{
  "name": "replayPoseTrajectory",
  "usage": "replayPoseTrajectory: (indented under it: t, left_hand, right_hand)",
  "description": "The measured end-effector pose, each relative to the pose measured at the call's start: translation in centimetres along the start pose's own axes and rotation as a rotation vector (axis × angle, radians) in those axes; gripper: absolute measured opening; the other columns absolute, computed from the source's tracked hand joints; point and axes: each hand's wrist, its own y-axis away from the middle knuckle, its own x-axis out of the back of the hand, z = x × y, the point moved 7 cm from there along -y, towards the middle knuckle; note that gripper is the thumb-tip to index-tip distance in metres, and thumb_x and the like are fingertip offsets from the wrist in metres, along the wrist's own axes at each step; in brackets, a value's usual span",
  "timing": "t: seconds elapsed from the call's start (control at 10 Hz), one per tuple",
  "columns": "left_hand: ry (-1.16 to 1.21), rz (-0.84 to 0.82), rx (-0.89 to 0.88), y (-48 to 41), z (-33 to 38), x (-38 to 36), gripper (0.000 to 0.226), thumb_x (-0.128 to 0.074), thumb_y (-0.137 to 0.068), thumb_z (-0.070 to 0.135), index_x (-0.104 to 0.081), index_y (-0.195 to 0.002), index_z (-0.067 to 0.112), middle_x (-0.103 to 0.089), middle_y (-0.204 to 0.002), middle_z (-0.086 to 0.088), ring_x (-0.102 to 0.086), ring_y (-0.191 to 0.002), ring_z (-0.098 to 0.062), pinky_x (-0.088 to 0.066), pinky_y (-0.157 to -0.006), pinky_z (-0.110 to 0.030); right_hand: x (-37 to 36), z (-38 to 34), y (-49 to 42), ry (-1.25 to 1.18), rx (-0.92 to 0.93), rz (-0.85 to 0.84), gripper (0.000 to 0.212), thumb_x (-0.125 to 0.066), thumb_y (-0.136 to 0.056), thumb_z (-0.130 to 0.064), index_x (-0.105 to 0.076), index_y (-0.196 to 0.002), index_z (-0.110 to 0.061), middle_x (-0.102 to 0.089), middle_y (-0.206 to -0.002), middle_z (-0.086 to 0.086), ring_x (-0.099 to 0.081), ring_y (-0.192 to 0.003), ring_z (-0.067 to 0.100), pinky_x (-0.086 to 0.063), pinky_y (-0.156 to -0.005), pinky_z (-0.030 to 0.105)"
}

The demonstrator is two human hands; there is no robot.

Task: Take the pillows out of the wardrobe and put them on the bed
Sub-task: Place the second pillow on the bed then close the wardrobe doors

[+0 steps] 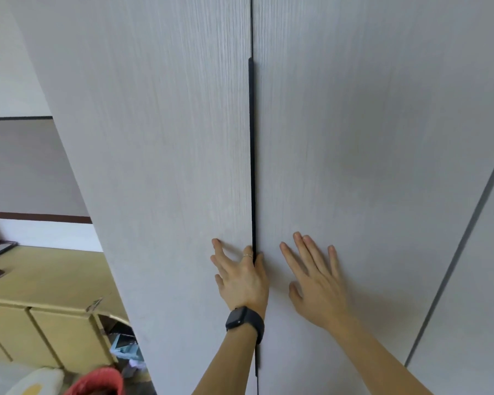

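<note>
Two shut doors on wardrobe (154, 138), close ahead, filling most of view. Dark handle (251, 166) down the seam between them. Left hand (241, 277) at the seam, index splayed on left door, middle fingers against handle; hooked round it or not, cannot tell. Right hand (314, 283) flat on right door, fingers wide, holding nothing. Watch (244, 322) on left wrist. Yellow cabinet (40, 323) low left.

Tall wardrobe (160, 138), pale grey wood-grain doors closed, slim black handle strip (251, 166) along centre seam
</note>
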Motion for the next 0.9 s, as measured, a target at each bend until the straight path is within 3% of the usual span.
replayPoseTrajectory:
  t: [0.1, 0.2, 0.3, 0.4, 0.5, 0.6, 0.7, 0.8, 0.9]
  left_hand:
    - [-0.083, -0.079, -0.007, -0.7, -0.5, -0.5, 0.039, -0.041, -0.097, 0.060, -0.060, -0.119, 0.034, 0.009, -0.161, -0.005, -0.048, -0.134, -0.036, -0.028, -0.115, -0.059]
    - [-0.101, -0.110, -0.031, -1.0, -0.8, -0.9, 0.042, -0.040, -0.097, 0.062, -0.061, -0.122, 0.036, 0.014, -0.161, -0.003, -0.049, -0.135, -0.033, -0.021, -0.119, -0.058]
    - [-0.129, -0.105, -0.085, -0.3, -1.3, -1.2, 0.043, -0.045, -0.096, 0.063, -0.064, -0.121, 0.034, 0.019, -0.164, -0.006, -0.032, -0.147, -0.035, -0.018, -0.120, -0.058]
    - [-0.167, -0.097, -0.179, 0.4, -1.8, -0.6, 0.053, -0.043, -0.095, 0.066, -0.055, -0.135, 0.034, 0.011, -0.168, -0.011, -0.016, -0.153, -0.035, -0.016, -0.120, -0.059]
    - [-0.136, 0.081, -0.269, -0.6, -2.0, 2.7, 0.060, -0.043, -0.094, 0.061, -0.044, -0.144, 0.028, -0.023, -0.163, -0.015, -0.031, -0.147, -0.038, -0.029, -0.115, -0.063]
    - [-0.179, 0.126, -0.342, -3.7, -2.1, 5.1, 0.069, -0.037, -0.098, 0.058, -0.014, -0.159, 0.035, -0.005, -0.168, -0.012, -0.005, -0.155, -0.034, -0.010, -0.121, -0.059]
    - [-0.308, 0.131, -0.497, -6.0, -2.7, 5.7, 0.073, -0.029, -0.098, 0.064, 0.001, -0.159, 0.037, 0.009, -0.169, -0.004, 0.002, -0.156, -0.025, -0.007, -0.121, -0.061]
    - [-0.390, 0.148, -0.564, -7.1, -4.4, 4.8, 0.080, -0.027, -0.094, 0.072, 0.000, -0.160, 0.035, 0.010, -0.169, -0.003, -0.002, -0.156, -0.024, -0.019, -0.116, -0.069]
    - [-0.364, 0.159, -0.575, -7.5, -4.2, 4.1, 0.088, -0.023, -0.089, 0.081, 0.002, -0.160, 0.034, 0.012, -0.168, -0.004, 0.002, -0.155, -0.025, -0.017, -0.114, -0.071]
  right_hand:
    - [-0.4, 0.1, -0.1, 0.008, -0.002, 0.004, 0.106, -0.074, -0.073, -0.024, -0.016, -0.162, -0.028, -0.006, -0.171, 0.001, -0.007, -0.157, 0.020, -0.007, -0.123, 0.058]
    - [-0.9, 0.1, -0.3, 0.023, -0.012, 0.011, 0.107, -0.075, -0.071, -0.025, -0.017, -0.161, -0.027, -0.006, -0.171, 0.002, -0.008, -0.157, 0.021, -0.005, -0.123, 0.058]
    - [-1.1, 0.1, -0.2, 0.042, -0.008, 0.001, 0.106, -0.074, -0.074, -0.031, -0.015, -0.162, -0.027, -0.004, -0.171, 0.003, -0.007, -0.157, 0.022, -0.002, -0.123, 0.058]
    - [-1.3, 0.1, -0.3, 0.060, -0.009, -0.010, 0.105, -0.073, -0.076, -0.034, -0.013, -0.162, -0.027, -0.003, -0.171, 0.003, -0.005, -0.157, 0.021, -0.003, -0.123, 0.059]
    - [-1.0, 0.0, -0.3, 0.057, -0.017, -0.032, 0.103, -0.072, -0.077, -0.034, -0.014, -0.162, -0.027, -0.004, -0.171, 0.003, -0.005, -0.157, 0.021, -0.006, -0.123, 0.060]
    - [-1.0, -0.2, -0.2, 0.058, -0.001, -0.039, 0.103, -0.071, -0.076, -0.034, -0.014, -0.162, -0.026, -0.005, -0.171, 0.004, -0.006, -0.157, 0.022, -0.010, -0.122, 0.061]
    - [-0.5, 0.0, -0.2, 0.019, -0.003, -0.074, 0.105, -0.073, -0.075, -0.034, -0.015, -0.162, -0.024, -0.006, -0.171, 0.005, -0.007, -0.157, 0.024, -0.011, -0.121, 0.062]
    - [0.4, -1.0, -0.1, -0.050, 0.015, -0.168, 0.103, -0.069, -0.080, -0.039, -0.008, -0.162, -0.027, 0.006, -0.171, 0.002, 0.001, -0.158, 0.022, -0.006, -0.120, 0.060]
    - [4.2, -0.7, -0.7, -0.389, -0.032, -0.291, 0.078, -0.046, -0.091, -0.056, -0.006, -0.156, -0.047, 0.011, -0.166, -0.023, 0.009, -0.155, 0.005, -0.009, -0.125, 0.051]
